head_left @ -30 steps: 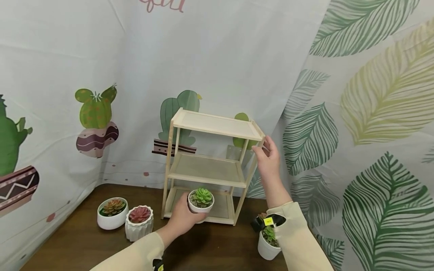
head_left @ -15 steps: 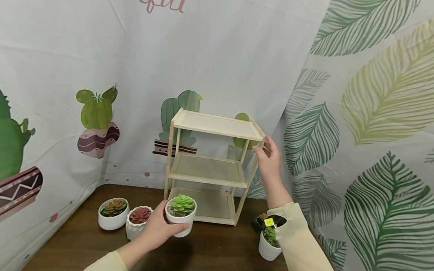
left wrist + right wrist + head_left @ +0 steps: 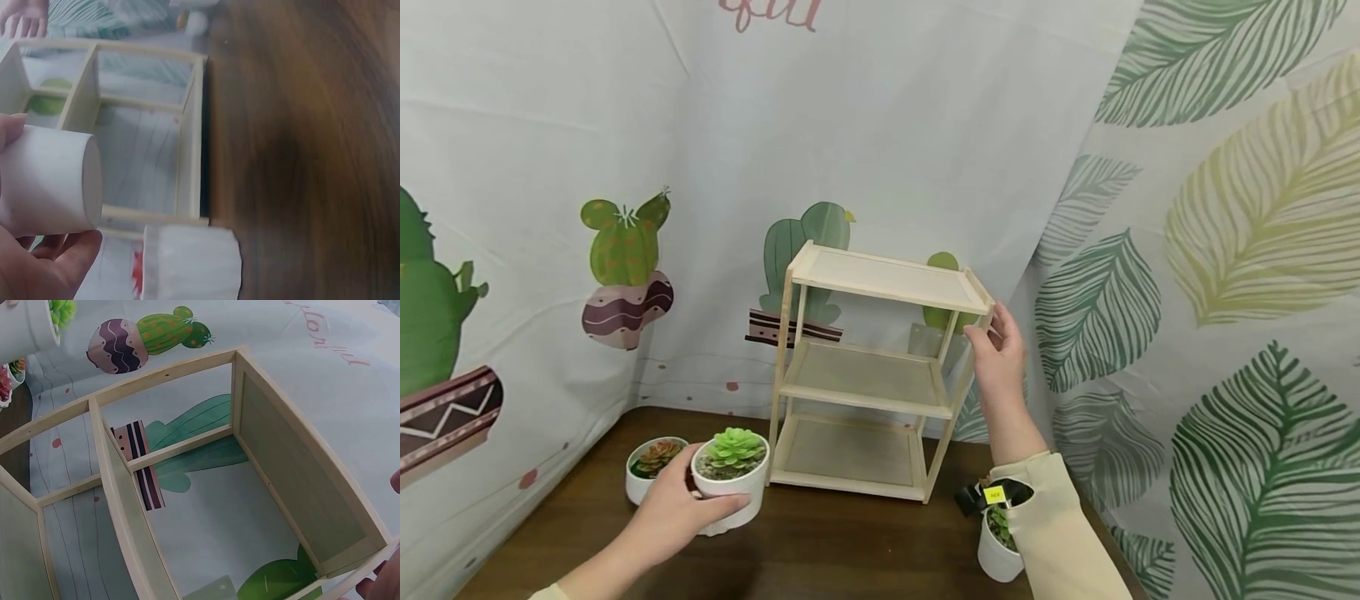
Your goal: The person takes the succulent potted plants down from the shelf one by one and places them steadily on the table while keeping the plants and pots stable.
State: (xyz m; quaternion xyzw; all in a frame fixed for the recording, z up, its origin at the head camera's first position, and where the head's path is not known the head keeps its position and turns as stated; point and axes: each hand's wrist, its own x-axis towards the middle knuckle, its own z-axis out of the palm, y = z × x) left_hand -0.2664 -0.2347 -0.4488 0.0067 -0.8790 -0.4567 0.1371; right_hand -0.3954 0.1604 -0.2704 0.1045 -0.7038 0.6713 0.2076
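My left hand (image 3: 662,510) holds a white pot with a green succulent (image 3: 736,450), thumb across its front, above the table left of the shelf. In the left wrist view the tilted-looking white pot (image 3: 44,178) shows its side and base. A three-tier light wooden shelf (image 3: 887,282) stands on the table by the back cloth. My right hand (image 3: 1000,358) grips its upper right corner, thumb in front and fingers round the post. Behind the left hand, a white bowl with an orange-green succulent (image 3: 657,457) is partly covered. The held pot largely hides a ribbed white pot (image 3: 190,265) with a red succulent.
Another white pot with a green succulent (image 3: 998,552) stands at the right, partly behind the right sleeve (image 3: 1060,525) and black wrist strap. Dark wooden table (image 3: 850,550) runs beneath everything. Printed cloths (image 3: 925,125) hang behind and to both sides.
My left hand has carried the green succulent pot from in front of the bottom shelf leftward, over beside the other pots. The right hand has kept its hold on the shelf corner.
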